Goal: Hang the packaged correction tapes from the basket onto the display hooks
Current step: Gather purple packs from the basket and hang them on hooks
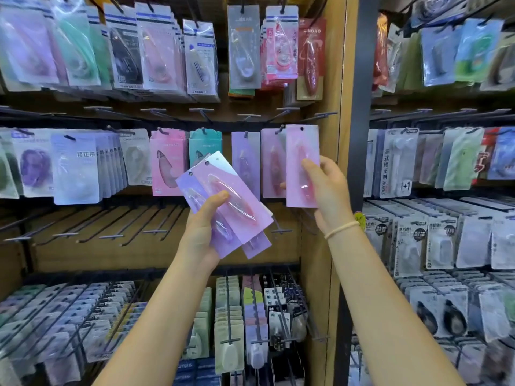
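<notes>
My right hand (324, 190) holds one pink correction tape pack (302, 151) upright, its punched hole near the top, level with the hook (280, 129) at the right end of the middle row. A similar pink pack (271, 162) hangs on that hook, just left of the held one. My left hand (203, 227) grips a fanned stack of pink and lilac correction tape packs (237, 196), tilted, below the middle row. No basket is in view.
A wooden display wall carries rows of hooks with hanging stationery packs. Bare hooks (150, 227) stick out below the middle row on the left. A dark upright post (359, 107) separates a second filled rack (446, 162) on the right. Lower hooks hold dense stock.
</notes>
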Tool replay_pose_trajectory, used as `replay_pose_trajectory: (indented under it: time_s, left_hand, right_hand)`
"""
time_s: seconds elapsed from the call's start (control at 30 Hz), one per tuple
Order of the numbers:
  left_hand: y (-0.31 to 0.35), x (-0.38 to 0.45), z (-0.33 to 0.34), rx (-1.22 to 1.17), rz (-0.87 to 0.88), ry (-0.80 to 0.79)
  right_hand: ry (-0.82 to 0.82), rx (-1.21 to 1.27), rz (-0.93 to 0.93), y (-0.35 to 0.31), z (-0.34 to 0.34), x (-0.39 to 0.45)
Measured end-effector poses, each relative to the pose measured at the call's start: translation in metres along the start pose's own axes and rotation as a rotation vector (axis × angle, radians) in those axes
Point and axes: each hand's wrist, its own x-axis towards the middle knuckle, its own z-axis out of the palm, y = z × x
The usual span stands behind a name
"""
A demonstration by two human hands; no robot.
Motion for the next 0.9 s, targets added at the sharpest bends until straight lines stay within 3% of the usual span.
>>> replay_pose_trajectory:
  time_s: [0.1, 0.27, 0.43, 0.9]
  left_hand:
    - [-0.002, -0.003, -0.005, 0.012, 0.01, 0.002]
    - [-0.006, 0.0, -0.001, 0.03, 0.024, 0.034]
    - [-0.006, 0.003, 0.004, 0.047, 0.028, 0.045]
    - [-0.008, 0.007, 0.01, 0.047, 0.024, 0.072]
  right_hand:
    - [0.063, 0.151, 0.015, 0.004, -0.018, -0.005]
    - [-0.007, -0.056, -0.008, 0.007, -0.007, -0.004]
    - [-0.092, -0.09, 0.008, 0.0, 0.014, 0.0]
    - [-0.069, -0.135, 0.059, -0.004, 0.019, 0.011]
